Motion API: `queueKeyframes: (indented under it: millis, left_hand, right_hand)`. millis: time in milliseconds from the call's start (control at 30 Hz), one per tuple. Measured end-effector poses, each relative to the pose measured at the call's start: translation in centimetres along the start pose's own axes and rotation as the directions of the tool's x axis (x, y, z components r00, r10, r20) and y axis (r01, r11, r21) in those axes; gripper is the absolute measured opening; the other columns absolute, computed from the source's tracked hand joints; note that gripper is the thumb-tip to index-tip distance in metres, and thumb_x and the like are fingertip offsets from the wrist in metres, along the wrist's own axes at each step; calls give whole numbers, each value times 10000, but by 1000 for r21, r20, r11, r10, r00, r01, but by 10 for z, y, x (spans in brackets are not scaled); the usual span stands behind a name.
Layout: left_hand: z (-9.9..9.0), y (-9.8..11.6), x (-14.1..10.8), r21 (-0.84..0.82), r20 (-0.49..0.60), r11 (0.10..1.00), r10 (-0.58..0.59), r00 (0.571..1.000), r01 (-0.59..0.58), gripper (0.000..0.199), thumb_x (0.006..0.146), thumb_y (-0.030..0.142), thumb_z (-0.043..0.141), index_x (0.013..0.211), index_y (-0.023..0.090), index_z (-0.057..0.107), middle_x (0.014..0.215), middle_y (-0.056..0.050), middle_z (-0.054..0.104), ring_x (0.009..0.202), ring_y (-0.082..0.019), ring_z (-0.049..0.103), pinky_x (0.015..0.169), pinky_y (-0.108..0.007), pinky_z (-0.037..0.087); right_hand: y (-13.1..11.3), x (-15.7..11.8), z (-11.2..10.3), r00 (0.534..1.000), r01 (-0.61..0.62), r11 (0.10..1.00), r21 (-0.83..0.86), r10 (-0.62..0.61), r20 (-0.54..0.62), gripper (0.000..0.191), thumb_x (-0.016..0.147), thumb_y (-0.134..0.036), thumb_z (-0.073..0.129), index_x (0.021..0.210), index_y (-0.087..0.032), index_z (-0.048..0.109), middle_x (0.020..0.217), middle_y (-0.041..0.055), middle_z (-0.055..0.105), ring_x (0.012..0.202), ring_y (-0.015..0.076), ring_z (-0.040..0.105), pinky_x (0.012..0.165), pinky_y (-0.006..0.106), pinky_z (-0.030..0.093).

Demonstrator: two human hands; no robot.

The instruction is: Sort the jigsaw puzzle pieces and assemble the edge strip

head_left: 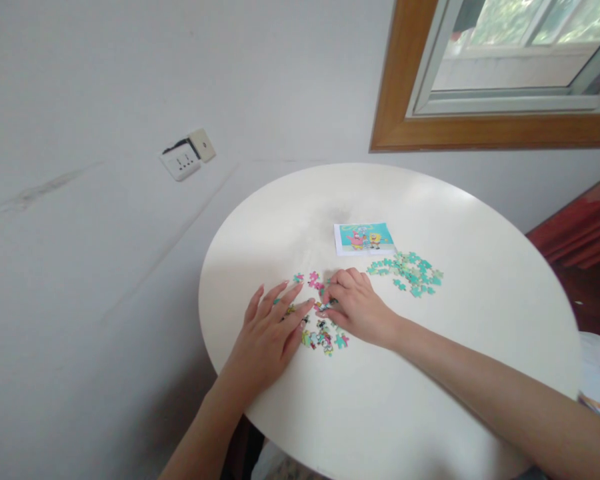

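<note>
Left hand (267,340), fingers spread, reaches over colourful puzzle pieces (325,339) on the white surface (480,293); right hand (361,310) curls in among them, its grip impossible to tell from here!

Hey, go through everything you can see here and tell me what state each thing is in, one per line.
Multicoloured puzzle pieces: scattered, partly hidden by the hands
Teal puzzle pieces: loosely heaped
Picture card: lying flat, picture up
Left hand: palm down, fingers spread
Right hand: fingers curled; grip unclear
Wall socket: nothing plugged in
</note>
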State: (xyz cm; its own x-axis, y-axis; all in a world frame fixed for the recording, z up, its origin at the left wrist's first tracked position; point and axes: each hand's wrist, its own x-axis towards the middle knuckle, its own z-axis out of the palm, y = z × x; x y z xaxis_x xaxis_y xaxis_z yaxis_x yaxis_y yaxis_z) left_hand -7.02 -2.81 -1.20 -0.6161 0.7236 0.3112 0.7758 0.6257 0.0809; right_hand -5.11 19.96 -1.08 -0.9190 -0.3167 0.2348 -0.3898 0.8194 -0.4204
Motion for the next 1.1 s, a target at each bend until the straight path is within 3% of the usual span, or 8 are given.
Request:
queueKeyframes:
  millis: [233, 467, 733, 967, 1100]
  left_hand:
    - [-4, 4, 1, 20, -2, 1000, 2, 1000, -2, 370, 980, 303, 438, 1316, 306, 593, 1483, -15, 485, 1400, -304, 361, 1175, -602, 191]
    - [-5, 5, 4, 24, -6, 998, 63, 998, -63, 375, 987, 284, 426, 1324, 250, 586, 1412, 15, 564, 1389, -286, 386, 1204, -568, 112]
    - [-5, 5, 2, -19, -20, 998, 66, 998, -67, 384, 975, 257, 444, 1337, 275, 570, 1372, 17, 600, 1376, -281, 406, 1197, -576, 108]
    - [1, -4, -1, -21, 21, 998, 68, 997, -67, 494, 970, 209, 434, 1461, 254, 408, 1489, -47, 473, 1402, -259, 355, 1184, -541, 200]
    - [2, -9, 5, -67, 26, 996, 66, 997, -64, 449, 967, 204, 440, 1412, 253, 475, 1472, -73, 479, 1394, -261, 358, 1166, -539, 262]
  right_hand:
    - [2, 0, 0, 999, 45, 998, -38, -45, 7, 268, 895, -458, 608, 956, -200, 639, 1058, 86, 558, 1042, 259, 451, 878, 399, 357]
    - [-3, 1, -2, 999, 49, 994, -101, -46, 26, 318, 909, -499, 567, 929, -189, 635, 1025, 88, 554, 1028, 264, 449, 863, 396, 351]
    - [-2, 1, -1, 999, 47, 998, -51, -45, 25, 297, 895, -491, 596, 922, -197, 629, 1025, 82, 556, 1034, 259, 454, 870, 390, 348]
    - [4, 7, -3, 997, 71, 994, 77, -73, 23, 283, 830, -481, 693, 913, -215, 644, 1036, 64, 583, 1033, 241, 469, 865, 371, 341]
    - [8, 9, -3, 994, 107, 985, 134, -111, 18, 260, 791, -450, 747, 884, -223, 662, 1022, 46, 600, 1022, 228, 483, 859, 359, 325]
